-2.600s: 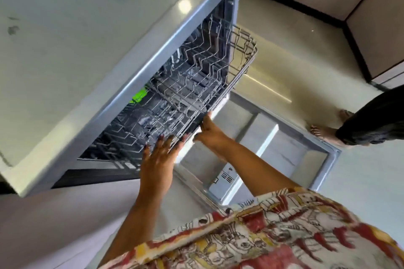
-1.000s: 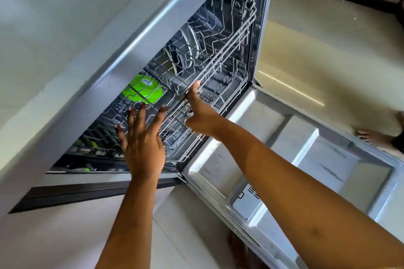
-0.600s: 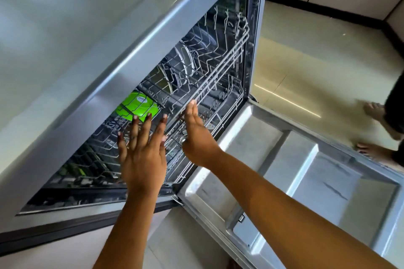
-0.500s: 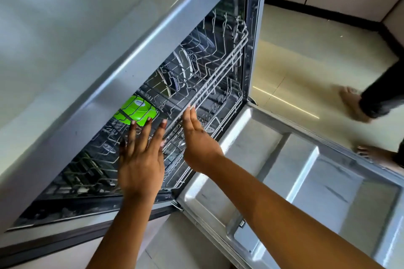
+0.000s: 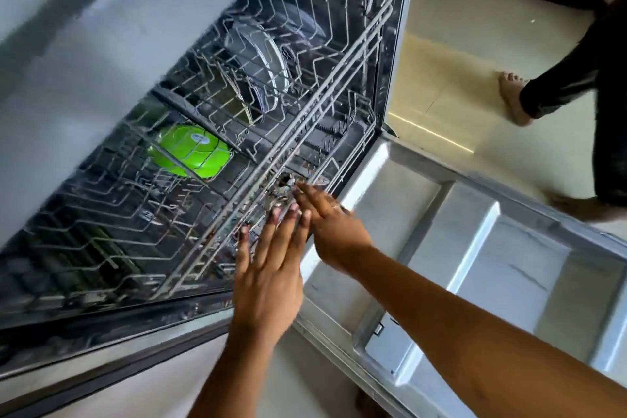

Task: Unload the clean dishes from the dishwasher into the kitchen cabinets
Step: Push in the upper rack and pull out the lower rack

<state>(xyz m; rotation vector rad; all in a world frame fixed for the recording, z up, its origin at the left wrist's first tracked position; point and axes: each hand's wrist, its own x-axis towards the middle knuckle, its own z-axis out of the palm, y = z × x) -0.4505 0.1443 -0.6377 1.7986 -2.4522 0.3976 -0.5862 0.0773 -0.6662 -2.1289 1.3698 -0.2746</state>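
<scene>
**A:** Any writing you can read?

**B:** Only a small white sticker (image 5: 199, 138) on the green dish (image 5: 190, 153), and its print is too blurred to read. A tiny mark low on the inside of the open door (image 5: 492, 265) is too small to make out.

**A:** What's inside the dishwasher (image 5: 395, 44)?

**B:** Wire racks. The front rail of the upper rack (image 5: 300, 115) runs diagonally across the opening. Behind the wires, a few grey plates (image 5: 261, 61) stand on edge between the tines. The green dish lies to their left, deeper in. I cannot tell which rack holds them, since the wires overlap.

**A:** And the hands?

**B:** Both are empty. The left hand (image 5: 271, 275) is flat, fingers straight and close together, with its tips at the rack's front rail. The right hand (image 5: 334, 227) is just beside it, fingers stretched toward the same rail. Motion blur hides whether either one touches the wire.

**A:** Anything else cut off or unclear?

**B:** The tabletop (image 5: 84, 10) above the machine is a grey smear. On the floor (image 5: 441, 44) to the right is another person's bare foot (image 5: 512, 98) and dark trouser leg, and the frame edge cuts off the rest. The door's far corner also runs out of view.
</scene>
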